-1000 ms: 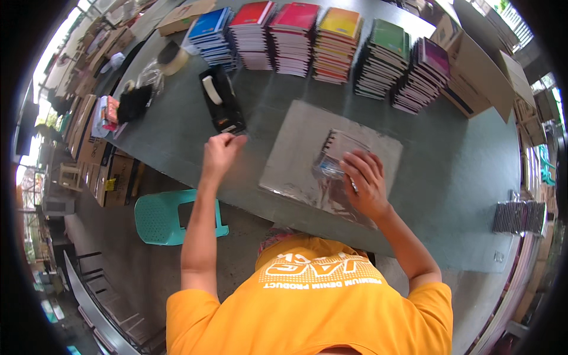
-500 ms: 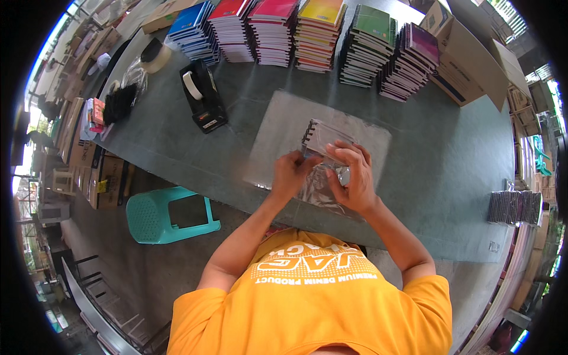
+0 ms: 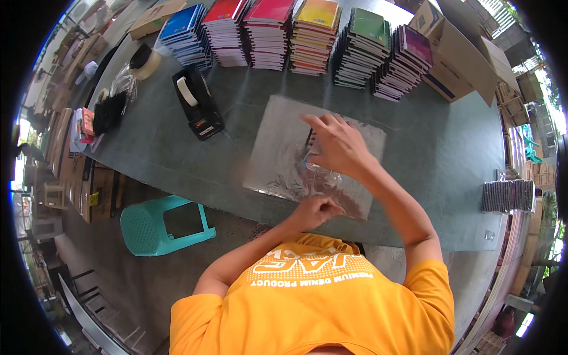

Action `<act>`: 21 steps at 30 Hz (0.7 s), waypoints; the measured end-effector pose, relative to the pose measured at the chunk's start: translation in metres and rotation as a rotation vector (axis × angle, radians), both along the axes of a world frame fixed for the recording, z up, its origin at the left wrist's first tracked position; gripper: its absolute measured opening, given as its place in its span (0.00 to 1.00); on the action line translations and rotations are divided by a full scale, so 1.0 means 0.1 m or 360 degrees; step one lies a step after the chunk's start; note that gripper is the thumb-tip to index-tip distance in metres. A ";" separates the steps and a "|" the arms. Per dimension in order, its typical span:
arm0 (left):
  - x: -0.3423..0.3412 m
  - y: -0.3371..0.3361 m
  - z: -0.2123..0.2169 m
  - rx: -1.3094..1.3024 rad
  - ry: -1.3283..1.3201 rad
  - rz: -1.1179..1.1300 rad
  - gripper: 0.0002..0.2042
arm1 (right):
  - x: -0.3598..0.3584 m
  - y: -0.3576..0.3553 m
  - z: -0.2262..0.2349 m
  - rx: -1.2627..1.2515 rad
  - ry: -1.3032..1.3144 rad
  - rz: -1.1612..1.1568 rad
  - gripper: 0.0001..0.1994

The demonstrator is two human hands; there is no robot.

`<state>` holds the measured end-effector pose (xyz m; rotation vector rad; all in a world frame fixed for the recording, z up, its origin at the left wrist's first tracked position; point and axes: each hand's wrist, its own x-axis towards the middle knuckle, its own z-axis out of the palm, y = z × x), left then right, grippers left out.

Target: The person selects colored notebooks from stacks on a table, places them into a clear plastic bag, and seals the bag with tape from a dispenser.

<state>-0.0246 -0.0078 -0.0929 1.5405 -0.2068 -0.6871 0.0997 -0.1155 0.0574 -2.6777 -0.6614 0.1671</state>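
A small spiral-bound notebook [image 3: 310, 141] lies inside a clear plastic sleeve [image 3: 324, 178] on a transparent sheet [image 3: 275, 127] on the table. Most of the notebook is hidden beneath my right hand [image 3: 342, 145]. That hand is spread above it, thumb and fingers apart, the fingertips reaching past its coil side. My left hand [image 3: 316, 213] is closer to my body, at the table's near edge just below the sleeve. Its fingers are pinched together, and whatever they hold is too small to tell.
A black tape dispenser [image 3: 198, 103] stands left of the sheet. Stacks of notebooks in several colours, including a yellow stack [image 3: 313, 38], line the far side. An open cardboard box [image 3: 461, 56] is at far right, dark bundles [image 3: 507, 196] at right. A turquoise stool [image 3: 165, 225] stands below left.
My left hand has drawn back from the notebook's coil side toward my body. The right hand has shifted left and away from me, now spread across the notebook.
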 end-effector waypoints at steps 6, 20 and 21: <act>0.36 0.18 0.11 -0.0982 0.0479 0.0484 0.27 | -0.11 -0.55 0.04 0.1269 0.0493 -0.0052 0.41; 0.98 0.23 1.08 -0.0248 -0.0386 0.0850 0.26 | -0.26 0.10 -0.54 0.2113 0.0162 -0.0804 0.15; 0.98 0.21 1.10 -0.0251 -0.0333 0.0890 0.26 | -0.23 0.10 -0.50 0.2105 0.0090 -0.0800 0.16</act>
